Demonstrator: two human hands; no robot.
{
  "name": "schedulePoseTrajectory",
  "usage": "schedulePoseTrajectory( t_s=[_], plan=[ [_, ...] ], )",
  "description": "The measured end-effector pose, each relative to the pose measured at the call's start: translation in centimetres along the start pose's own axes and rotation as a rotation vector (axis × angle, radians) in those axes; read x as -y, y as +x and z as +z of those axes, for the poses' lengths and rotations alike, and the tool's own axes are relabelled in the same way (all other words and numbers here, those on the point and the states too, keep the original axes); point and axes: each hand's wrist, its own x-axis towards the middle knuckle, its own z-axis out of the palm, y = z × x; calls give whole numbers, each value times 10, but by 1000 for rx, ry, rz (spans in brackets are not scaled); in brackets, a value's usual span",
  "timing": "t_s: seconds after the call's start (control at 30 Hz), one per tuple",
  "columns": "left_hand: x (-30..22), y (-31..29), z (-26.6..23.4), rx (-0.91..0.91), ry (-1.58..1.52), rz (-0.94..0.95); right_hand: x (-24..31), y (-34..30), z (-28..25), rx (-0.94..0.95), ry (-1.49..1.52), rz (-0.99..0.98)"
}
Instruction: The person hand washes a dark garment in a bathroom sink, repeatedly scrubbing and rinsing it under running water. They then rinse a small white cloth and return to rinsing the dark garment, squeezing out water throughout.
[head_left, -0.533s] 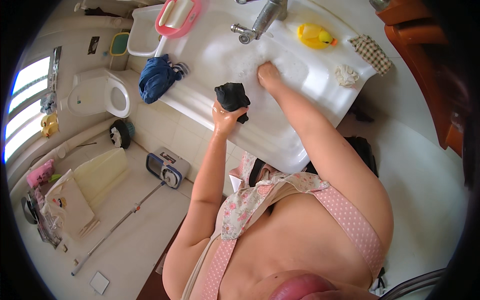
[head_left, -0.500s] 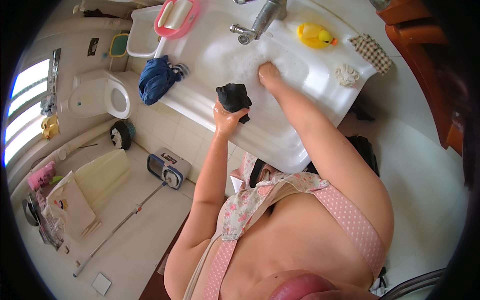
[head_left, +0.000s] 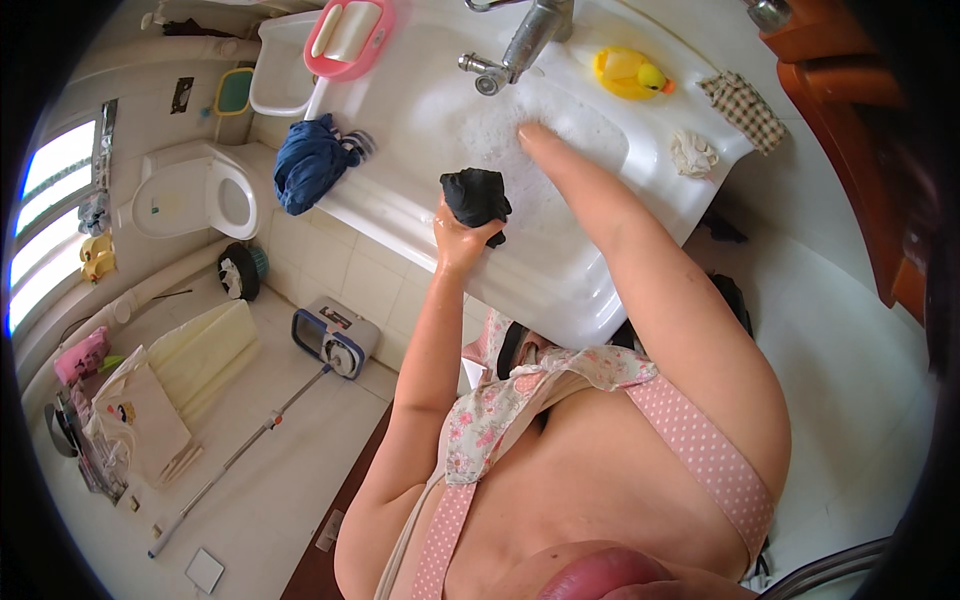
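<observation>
Apparently mid-wash: left hand [head_left: 463,241] curled round bunched black cloth [head_left: 474,196], 7 o'clock from the suds [head_left: 485,130]; right hand [head_left: 530,136] dips there, can't tell its grip. Rinse looks undone.

The bunched black cloth [head_left: 474,196] is matt, soft and creased, with no sheen along its folds. Around it the white sink [head_left: 585,308] looks like ceramic, smooth and glossy, while the faucet [head_left: 530,42] is polished metal. Shiny plastic forms the pink soap dish [head_left: 345,72] and the yellow duck [head_left: 622,74]; the soap bars [head_left: 352,32] look smooth. The blue cloth [head_left: 308,168] and checked cloth [head_left: 744,110] are wrinkled, dull fabric. Glossy brown furniture [head_left: 830,120] resembles varnished wood. The toilet [head_left: 175,200] appears smooth ceramic, the mop pole [head_left: 228,466] metal, the floral apron [head_left: 475,435] printed cloth.
</observation>
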Motion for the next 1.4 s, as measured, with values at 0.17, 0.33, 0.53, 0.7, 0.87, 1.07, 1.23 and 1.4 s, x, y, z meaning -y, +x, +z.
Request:
schedulePoseTrajectory(
  t_s=[0.17, 0.33, 0.53, 0.7, 0.87, 1.07, 1.23, 1.4],
  plan=[
    [1, -1, 15, 61, -60, -100, -6, -28, -4, 25, 229, -25],
    [-11, -2, 28, 86, 15, -92, -17, -19, -14, -31, -103, 21],
    [-11, -11, 18, 2, 110, -111, 32, -144, -54, -278, 89, -177],
    [-14, -13, 21, 6, 283, -4, 12, -234, -51, -152, -212, -354],
    [-2, -19, 29, 31, 441, 96, 39, -266, -64, -135, -259, -200],
    [-2, -42, 27, 35, 418, 186, 37, -270, -59, -287, -206, -213],
    [8, -50, 18, 63, 369, 298, 39, -282, -59, -408, -259, -250],
    [14, -49, 18, 93, 376, 331, 40, -285, -61, -475, -212, -229]
  ],
)
